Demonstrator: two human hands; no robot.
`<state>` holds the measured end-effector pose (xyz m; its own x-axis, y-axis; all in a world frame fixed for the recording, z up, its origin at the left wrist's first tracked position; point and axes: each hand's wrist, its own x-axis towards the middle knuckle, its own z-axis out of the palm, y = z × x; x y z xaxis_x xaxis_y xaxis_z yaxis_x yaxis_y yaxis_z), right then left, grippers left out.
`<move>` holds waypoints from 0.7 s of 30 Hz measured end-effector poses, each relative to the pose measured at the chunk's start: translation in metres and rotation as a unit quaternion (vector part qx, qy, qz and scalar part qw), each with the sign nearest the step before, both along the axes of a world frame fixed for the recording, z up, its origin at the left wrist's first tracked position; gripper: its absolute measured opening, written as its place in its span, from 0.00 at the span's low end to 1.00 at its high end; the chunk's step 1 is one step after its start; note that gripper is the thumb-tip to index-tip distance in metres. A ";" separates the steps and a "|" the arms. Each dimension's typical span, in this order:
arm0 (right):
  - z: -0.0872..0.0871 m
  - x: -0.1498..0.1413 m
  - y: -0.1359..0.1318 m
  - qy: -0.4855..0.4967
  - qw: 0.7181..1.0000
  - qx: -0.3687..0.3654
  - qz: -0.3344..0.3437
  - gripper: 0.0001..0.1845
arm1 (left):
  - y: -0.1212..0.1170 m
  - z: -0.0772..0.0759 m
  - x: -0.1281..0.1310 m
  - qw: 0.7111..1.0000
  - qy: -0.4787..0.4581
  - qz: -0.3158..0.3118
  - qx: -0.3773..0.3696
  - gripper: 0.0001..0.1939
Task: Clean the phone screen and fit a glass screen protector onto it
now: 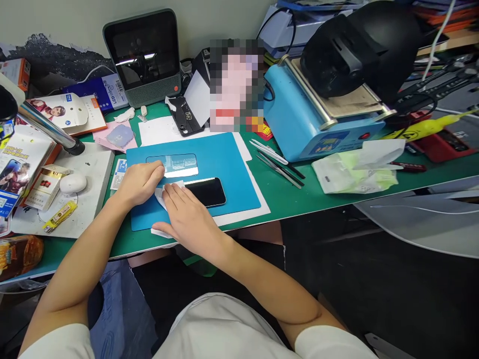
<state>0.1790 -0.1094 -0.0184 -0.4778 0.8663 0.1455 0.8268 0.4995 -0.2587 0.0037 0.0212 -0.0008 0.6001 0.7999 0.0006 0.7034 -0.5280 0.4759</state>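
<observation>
A smartphone (pixel 208 192) with a dark screen lies face up on the blue mat (pixel 239 174). Across its left part my right hand (pixel 192 219) presses a white tissue (pixel 158 193), fingers laid together over it and thumb apart. That end of the phone is hidden. My left hand (pixel 141 180) is curled closed at the left of the tissue; what its fingers hold, if anything, is hidden. Just beyond it, a clear phone-sized glass sheet (pixel 179 164) with pale reflections lies on the mat, its near-left corner covered by the left hand.
Tweezers (pixel 279 169) and pens lie right of the mat, near a tissue pack (pixel 352 174). A blue machine (pixel 314 114) stands behind them. A screen device (pixel 144 55) is at the back. Boxes, a lighter (pixel 60 216) and a white earbud case (pixel 73 183) crowd the left.
</observation>
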 end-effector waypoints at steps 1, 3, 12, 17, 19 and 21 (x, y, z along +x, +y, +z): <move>0.001 0.000 0.000 -0.003 1.000 0.003 0.000 0.49 | 0.000 0.000 0.000 1.000 0.001 0.006 0.001 0.24; 0.002 0.002 -0.003 -0.004 1.000 0.010 0.001 0.50 | 0.000 0.001 0.000 1.000 0.004 0.018 0.004 0.24; 0.000 0.006 0.006 0.005 1.000 0.001 0.021 0.46 | -0.001 0.003 0.002 1.000 0.006 0.023 0.007 0.24; -0.003 0.011 -0.009 0.006 1.000 0.016 0.019 0.46 | -0.002 0.004 0.004 1.000 0.016 0.020 0.007 0.28; -0.004 0.012 -0.012 0.007 0.999 0.020 0.024 0.46 | -0.002 0.004 0.005 1.000 0.019 0.020 0.006 0.28; -0.004 0.011 -0.008 0.009 1.000 0.011 0.023 0.45 | -0.002 0.003 0.004 1.000 0.020 0.021 0.006 0.29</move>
